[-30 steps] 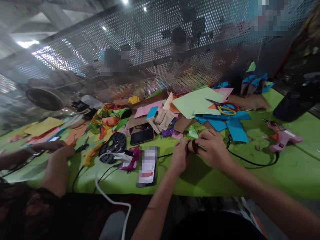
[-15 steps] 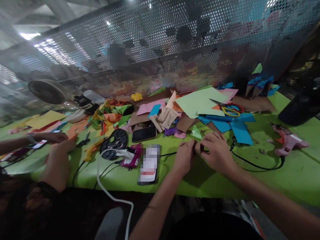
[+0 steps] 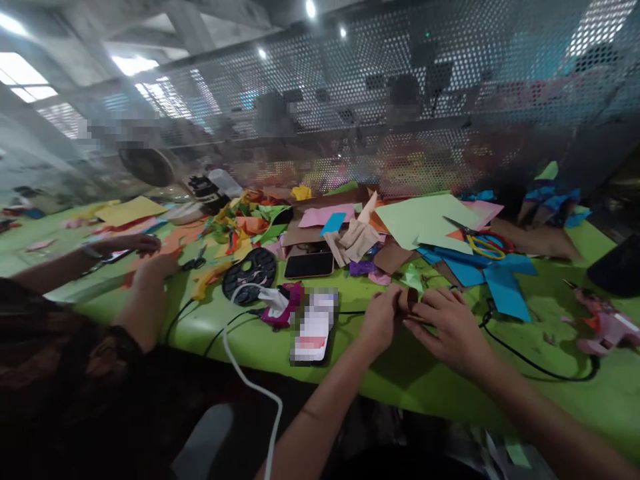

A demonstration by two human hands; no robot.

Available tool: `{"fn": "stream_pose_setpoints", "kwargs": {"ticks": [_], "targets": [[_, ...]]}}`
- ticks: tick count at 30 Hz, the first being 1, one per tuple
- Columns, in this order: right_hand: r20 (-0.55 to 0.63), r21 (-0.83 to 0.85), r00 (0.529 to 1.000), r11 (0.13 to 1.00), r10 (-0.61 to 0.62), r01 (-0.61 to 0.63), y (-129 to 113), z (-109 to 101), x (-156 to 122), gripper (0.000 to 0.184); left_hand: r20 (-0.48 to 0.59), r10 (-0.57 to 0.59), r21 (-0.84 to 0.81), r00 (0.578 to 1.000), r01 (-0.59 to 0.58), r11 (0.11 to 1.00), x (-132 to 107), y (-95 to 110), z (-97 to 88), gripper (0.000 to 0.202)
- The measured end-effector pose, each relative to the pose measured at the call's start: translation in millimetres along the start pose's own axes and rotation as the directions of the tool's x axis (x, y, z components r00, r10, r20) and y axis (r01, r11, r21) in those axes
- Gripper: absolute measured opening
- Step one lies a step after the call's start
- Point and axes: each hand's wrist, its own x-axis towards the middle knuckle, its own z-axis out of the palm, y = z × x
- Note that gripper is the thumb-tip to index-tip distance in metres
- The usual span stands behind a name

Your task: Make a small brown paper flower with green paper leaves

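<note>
Brown paper curl [image 3: 411,298] is sitting between left hand [image 3: 382,316] and right hand [image 3: 449,324], both pinching it! Its long axis isn't showing clearly.

No lettering, brand or number could be read. The lit screen of the upright-laid phone [image 3: 315,327] was blurred into blocks, with a red band [image 3: 311,342] low on it but no legible words, and the pale label [image 3: 626,323] on the pink glue gun [image 3: 606,331] was too small to make out.
</note>
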Motion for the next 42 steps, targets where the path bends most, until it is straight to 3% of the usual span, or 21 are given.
{"fn": "stream_pose_setpoints", "kwargs": {"ticks": [3, 5, 7, 10, 14, 16, 22, 26, 28, 33, 35, 37, 39, 40, 42], "targets": [[-0.005, 0.048, 1.0, 0.999, -0.002, 0.002, 6, 1, 1, 0.016, -0.025, -0.049, -0.067, 0.998, 0.047, 0.997, 2, 3, -1.8, 0.028], [-0.052, 0.15, 0.999, 0.989, 0.005, 0.002, 11, -4, 8, 0.017, -0.067, -0.14, -0.07, 0.988, 0.136, 0.988, 5, 4, -3.7, 0.027], [-0.129, 0.202, 0.991, 0.979, 0.031, -0.005, 17, -10, 23, 0.018, -0.151, -0.247, 0.044, 0.957, 0.256, 0.966, 8, 3, -6.4, 0.029], [-0.167, 0.081, 0.986, 0.997, 0.015, -0.001, 22, -11, 59, 0.015, -0.279, -0.301, 0.312, 0.912, 0.382, 0.87, 10, -3, -10.7, 0.026], [0.048, -0.082, 0.995, 0.993, -0.084, 0.087, 23, 16, 119, 0.022, -0.268, -0.242, 0.505, 0.933, 0.35, 0.789, 4, -13, -12.9, 0.038], [0.124, -0.196, 0.992, 0.98, -0.004, 0.029, 21, 36, 144, 0.032, -0.235, -0.226, 0.524, 0.945, 0.319, 0.79, 2, -15, -12.7, 0.052], [0.181, -0.257, 0.983, 0.964, -0.027, 0.074, 15, 81, 181, 0.05, -0.173, -0.265, 0.515, 0.949, 0.316, 0.796, 3, -10, -13.4, 0.059], [0.153, -0.278, 0.988, 0.959, -0.006, 0.049, 14, 89, 182, 0.028, -0.181, -0.281, 0.467, 0.942, 0.334, 0.819, 4, -5, -14.9, 0.058], [0.11, -0.279, 0.994, 0.96, 0.021, 0.01, 15, 87, 180, 0.027, -0.213, -0.265, 0.426, 0.941, 0.333, 0.841, 3, -4, -15.8, 0.056], [-0.053, -0.265, 0.993, 0.957, 0.108, -0.118, 21, 59, 169, 0.032, -0.409, -0.168, 0.26, 0.897, 0.29, 0.921, 3, -5, -21.6, 0.038], [-0.093, -0.264, 0.988, 0.954, 0.125, -0.145, 23, 40, 160, 0.036, -0.535, -0.12, 0.149, 0.837, 0.233, 0.961, 5, -6, -26.1, 0.033], [-0.125, -0.259, 0.985, 0.955, 0.115, -0.144, 22, 19, 144, 0.037, -0.68, -0.06, 0.045, 0.731, 0.124, 0.991, 6, -7, -30.7, 0.033], [-0.152, -0.247, 0.988, 0.966, 0.031, -0.069, 16, -2, 121, 0.035, -0.77, 0.002, -0.005, 0.638, -0.01, 1.0, 5, -5, -33.8, 0.039], [-0.145, -0.262, 0.989, 0.965, -0.022, -0.017, 10, -11, 108, 0.033, -0.775, 0.027, -0.012, 0.631, -0.058, 0.998, 3, -2, -34.4, 0.044], [-0.138, -0.297, 0.981, 0.951, -0.136, 0.09, -2, -27, 77, 0.026, -0.705, 0.082, 0.003, 0.704, -0.113, 0.994, -4, 4, -33.2, 0.054]]}}
